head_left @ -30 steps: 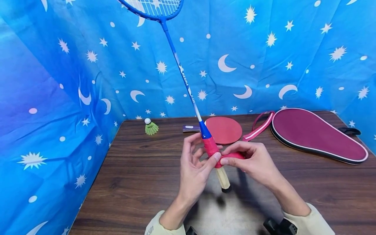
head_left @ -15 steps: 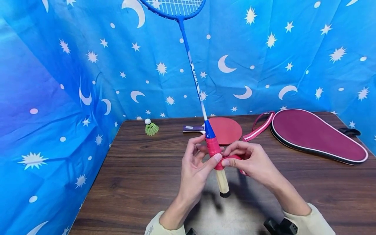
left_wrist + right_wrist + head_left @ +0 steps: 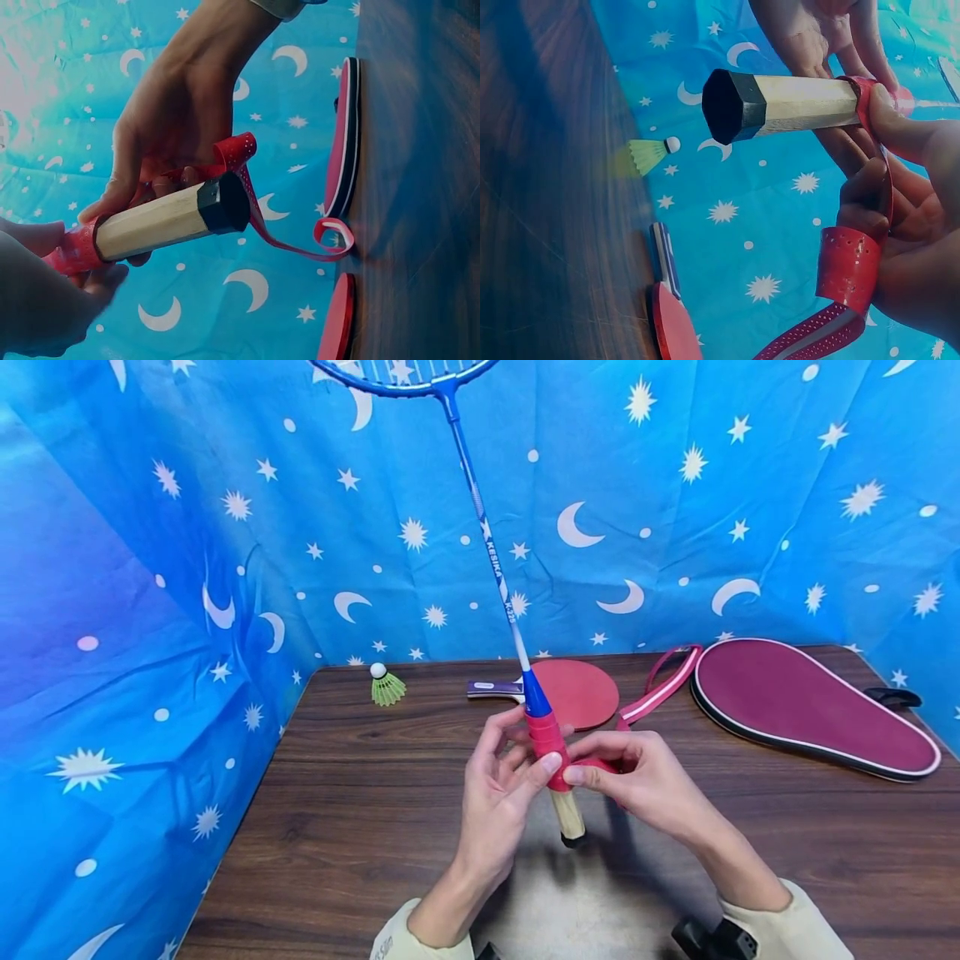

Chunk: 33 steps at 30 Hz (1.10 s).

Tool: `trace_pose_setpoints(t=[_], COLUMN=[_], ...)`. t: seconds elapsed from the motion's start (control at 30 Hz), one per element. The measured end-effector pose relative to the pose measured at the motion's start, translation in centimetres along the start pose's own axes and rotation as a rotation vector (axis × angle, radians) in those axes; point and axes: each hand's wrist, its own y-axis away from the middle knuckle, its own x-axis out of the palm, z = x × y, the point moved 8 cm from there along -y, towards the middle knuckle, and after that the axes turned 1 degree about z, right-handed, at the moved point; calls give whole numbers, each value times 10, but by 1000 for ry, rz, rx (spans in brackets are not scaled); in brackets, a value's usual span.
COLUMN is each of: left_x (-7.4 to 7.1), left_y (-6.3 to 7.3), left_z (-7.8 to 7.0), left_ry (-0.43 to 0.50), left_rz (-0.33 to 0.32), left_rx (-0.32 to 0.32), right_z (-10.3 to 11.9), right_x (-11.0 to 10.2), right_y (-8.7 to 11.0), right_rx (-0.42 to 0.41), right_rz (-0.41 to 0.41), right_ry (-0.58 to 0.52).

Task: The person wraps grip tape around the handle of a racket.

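A blue badminton racket (image 3: 491, 552) stands tilted in the head view, its head cut off by the upper edge. Red overgrip tape (image 3: 545, 735) winds around the upper handle; below it, bare wood (image 3: 567, 814) shows down to a black end cap (image 3: 735, 106). My left hand (image 3: 491, 806) holds the wrapped part, thumb pressed on the tape. Close beside the handle, my right hand (image 3: 652, 781) pinches the tape between thumb and fingers. A loose, perforated length of tape (image 3: 847, 266) curls out from the right hand and hangs free, clearest in the wrist views.
Behind the hands on the wooden table (image 3: 337, 843) lies a red table tennis bat (image 3: 585, 693). A yellow-green shuttlecock (image 3: 387, 685) is at the back left, a maroon bat case (image 3: 810, 710) with a pink strap at the right. A starry blue cloth (image 3: 420, 485) hangs behind.
The racket head swung right, then partly back left, as the handle turned in my left hand. My right hand keeps its pinch on the tape, close to the handle.
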Motion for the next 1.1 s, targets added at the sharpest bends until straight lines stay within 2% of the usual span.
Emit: trace_pose_setpoints(t=[0.23, 0.4, 0.83, 1.0, 1.1], left_x=[-4, -6, -13, -14, -16], left_y=[-1, -1, -1, -2, -2], left_z=[-3, -2, 0, -1, -3], left_ry=[-227, -328, -357, -344, -334], left_rz=[-33, -45, -102, -104, -110], left_rx=[32, 37, -8, 17, 39], right_z=[3, 7, 11, 9, 10], right_x=[-2, -3, -1, 0, 1], right_y=[1, 3, 4, 2, 1], right_rx=[-24, -55, -77, -94, -106], right_rz=[-63, -99, -100, -93, -48], right_ry=[45, 80, 95, 66, 61])
